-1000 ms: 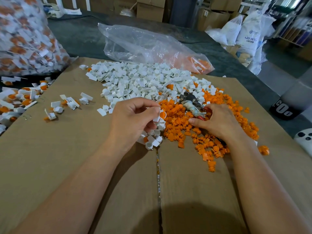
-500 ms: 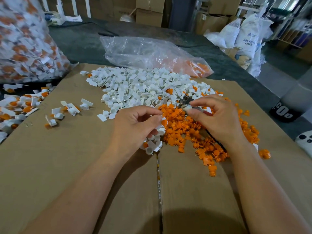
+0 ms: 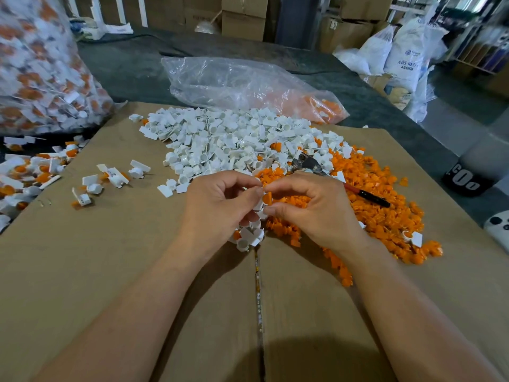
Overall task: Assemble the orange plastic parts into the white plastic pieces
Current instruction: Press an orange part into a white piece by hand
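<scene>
A heap of white plastic pieces [image 3: 228,142] lies on the brown cardboard [image 3: 110,271], with a spread of orange plastic parts [image 3: 377,205] to its right. My left hand [image 3: 220,208] holds several white pieces, some hanging below its fingers. My right hand [image 3: 311,205] pinches one orange part [image 3: 267,198] between thumb and forefinger, right against the white piece at my left fingertips. The two hands meet above the near edge of the piles.
Pliers [image 3: 316,168] with a red and black handle lie on the orange parts behind my right hand. Assembled pieces [image 3: 110,175] lie scattered to the left. A clear bag [image 3: 248,86] and a full bag [image 3: 35,73] stand behind.
My right hand left the orange pile and came left to meet my left hand, bringing an orange part. The pliers behind it are uncovered now. My left hand stayed put.
</scene>
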The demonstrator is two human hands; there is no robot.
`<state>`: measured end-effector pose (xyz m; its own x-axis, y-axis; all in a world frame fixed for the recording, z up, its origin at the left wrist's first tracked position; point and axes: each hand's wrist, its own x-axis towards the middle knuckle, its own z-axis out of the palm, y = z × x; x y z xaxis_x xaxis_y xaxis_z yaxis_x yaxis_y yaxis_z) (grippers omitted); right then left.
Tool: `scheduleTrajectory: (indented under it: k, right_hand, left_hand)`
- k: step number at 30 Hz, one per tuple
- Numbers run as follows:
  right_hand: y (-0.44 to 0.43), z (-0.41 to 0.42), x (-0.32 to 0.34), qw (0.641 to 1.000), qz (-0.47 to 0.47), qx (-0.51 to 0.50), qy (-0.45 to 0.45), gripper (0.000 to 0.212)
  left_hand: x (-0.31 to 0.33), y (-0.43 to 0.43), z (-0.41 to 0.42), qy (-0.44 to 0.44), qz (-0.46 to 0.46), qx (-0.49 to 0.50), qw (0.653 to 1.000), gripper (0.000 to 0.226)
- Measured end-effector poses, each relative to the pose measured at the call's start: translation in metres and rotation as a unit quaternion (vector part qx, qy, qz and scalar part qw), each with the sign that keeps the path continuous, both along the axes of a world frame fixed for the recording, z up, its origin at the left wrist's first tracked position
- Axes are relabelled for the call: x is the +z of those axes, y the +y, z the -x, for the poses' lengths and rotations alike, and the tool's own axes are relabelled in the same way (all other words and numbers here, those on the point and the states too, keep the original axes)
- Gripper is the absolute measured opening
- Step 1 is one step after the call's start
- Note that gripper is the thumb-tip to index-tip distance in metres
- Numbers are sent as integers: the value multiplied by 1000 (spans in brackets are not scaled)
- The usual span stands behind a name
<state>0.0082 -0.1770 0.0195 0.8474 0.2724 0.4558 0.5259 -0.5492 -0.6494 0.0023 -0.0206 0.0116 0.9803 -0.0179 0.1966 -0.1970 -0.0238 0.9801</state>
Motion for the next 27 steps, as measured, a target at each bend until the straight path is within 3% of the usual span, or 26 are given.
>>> scheduleTrajectory:
  k: [5, 8, 13, 23, 25, 27]
  right_hand:
    - [1, 0, -2, 999, -1, -11, -48, 22]
    - [2, 0, -3, 998, -25, -28, -53, 21]
    - [-4, -4, -2, 993, -69, -83, -47, 23]
    - [-16, -11, -3, 981, -75, -175, -44, 13]
    - [-17, -11, -4, 980, -75, -183, -35, 13]
    - [-18, -12, -4, 979, -71, -191, -28, 13]
  left_hand:
    - [1, 0, 0, 16, 13, -5, 1000, 17]
    - [0, 1, -5, 84, 123, 4, 989, 14]
    - [2, 21, -24, 180, 407, 94, 891, 14]
    - [1, 53, -32, 128, 593, 255, 753, 31]
    - [2, 52, -31, 134, 590, 240, 759, 36]
    - [2, 45, -31, 173, 491, 217, 826, 35]
